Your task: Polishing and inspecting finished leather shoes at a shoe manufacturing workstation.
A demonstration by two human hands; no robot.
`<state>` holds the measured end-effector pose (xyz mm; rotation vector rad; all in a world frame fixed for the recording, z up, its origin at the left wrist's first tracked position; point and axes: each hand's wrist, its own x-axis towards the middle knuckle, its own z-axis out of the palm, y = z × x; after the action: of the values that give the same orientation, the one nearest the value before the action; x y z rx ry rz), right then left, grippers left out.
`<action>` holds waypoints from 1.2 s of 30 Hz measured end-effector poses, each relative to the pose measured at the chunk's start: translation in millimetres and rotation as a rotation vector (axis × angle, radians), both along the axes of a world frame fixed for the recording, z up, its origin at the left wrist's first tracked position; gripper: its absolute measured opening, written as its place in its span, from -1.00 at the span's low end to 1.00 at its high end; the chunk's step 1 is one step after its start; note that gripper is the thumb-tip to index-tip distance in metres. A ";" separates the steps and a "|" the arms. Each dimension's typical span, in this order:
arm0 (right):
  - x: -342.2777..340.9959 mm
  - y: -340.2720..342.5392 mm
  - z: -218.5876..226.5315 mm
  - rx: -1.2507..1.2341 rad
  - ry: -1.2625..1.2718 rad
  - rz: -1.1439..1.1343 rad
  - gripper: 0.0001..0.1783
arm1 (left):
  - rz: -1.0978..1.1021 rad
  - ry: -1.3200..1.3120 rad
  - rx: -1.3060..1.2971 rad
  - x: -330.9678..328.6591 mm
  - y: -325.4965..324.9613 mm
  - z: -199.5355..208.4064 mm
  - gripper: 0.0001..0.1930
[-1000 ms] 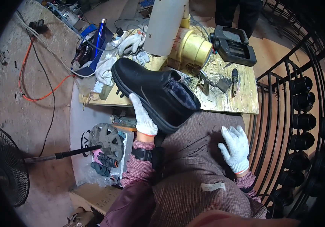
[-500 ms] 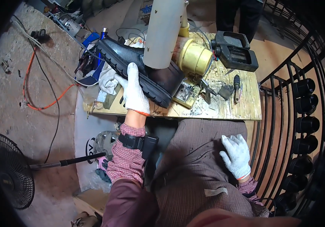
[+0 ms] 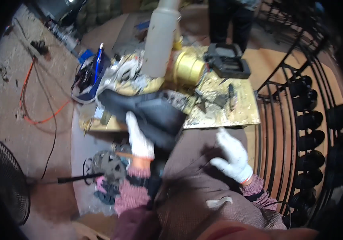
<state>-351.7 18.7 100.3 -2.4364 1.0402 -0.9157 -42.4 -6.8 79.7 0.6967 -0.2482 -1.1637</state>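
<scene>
Head view: our left hand (image 3: 139, 140) grips the black boot (image 3: 147, 114) at the surface (image 3: 235, 116) edge, steadying it, while our right hand (image 3: 231, 154) rests spread on our lap.

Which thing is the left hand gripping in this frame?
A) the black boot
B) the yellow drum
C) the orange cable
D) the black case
A: the gloved left hand is closed on the black boot at the near edge of the bench, while the right hand rests open over the lap, holding nothing.
</scene>
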 end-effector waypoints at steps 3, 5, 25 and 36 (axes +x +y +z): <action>17.8 5.7 20.7 0.012 -0.012 0.179 -0.36 | -0.128 0.230 -0.045 -16.9 40.8 -14.3 -0.23; 31.7 8.0 47.2 -0.163 0.048 0.207 -0.42 | -0.069 0.166 0.040 -24.4 44.7 -14.2 -0.24; -4.9 27.3 -26.8 0.440 0.146 -0.077 -0.21 | 0.517 -0.278 0.331 4.6 -15.8 24.9 0.11; -41.0 32.8 -36.0 0.497 0.095 -0.269 -0.26 | 0.563 -0.680 0.364 6.7 -85.2 63.1 0.20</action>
<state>-392.7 51.5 64.3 -1.9718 1.4544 -0.5320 -35.7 -92.1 142.8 1.3773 -0.3800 -0.4014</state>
